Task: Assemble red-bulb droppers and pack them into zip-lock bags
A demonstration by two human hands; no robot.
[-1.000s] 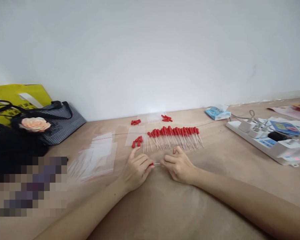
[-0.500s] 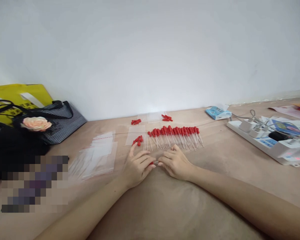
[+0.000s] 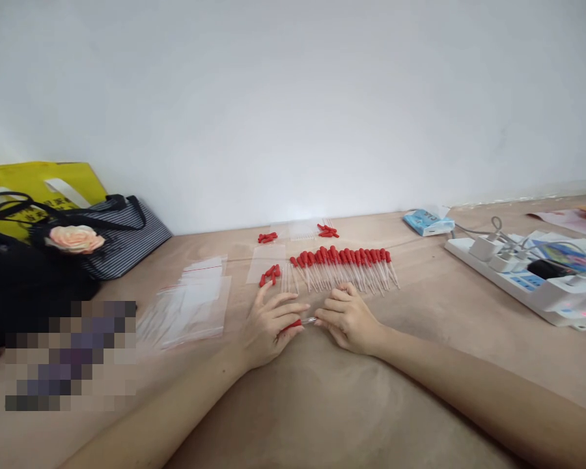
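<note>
Between my two hands lies a clear dropper tube (image 3: 310, 320) with a red rubber bulb (image 3: 292, 324) at its left end. My left hand (image 3: 272, 326) has the bulb between thumb and fingers, its index finger stretched toward a small heap of loose red bulbs (image 3: 270, 275). My right hand (image 3: 348, 319) pinches the tube's right end. Just beyond my hands, several droppers with red bulbs (image 3: 344, 258) lie in a row, tips toward me. A few bare clear tubes (image 3: 287, 279) lie at the row's left end.
Two more bulb heaps (image 3: 267, 238) (image 3: 327, 231) lie near the wall. Clear plastic bags (image 3: 200, 306) are at left, beside a striped bag (image 3: 122, 238) and a yellow bag (image 3: 85, 182). At right are a blue packet (image 3: 427, 222) and a power strip (image 3: 498, 270) with plugs and cables.
My left thumb and fingers have parted slightly, showing more of the red bulb. The view has shifted a little; my right hand keeps its pinch on the tube.
</note>
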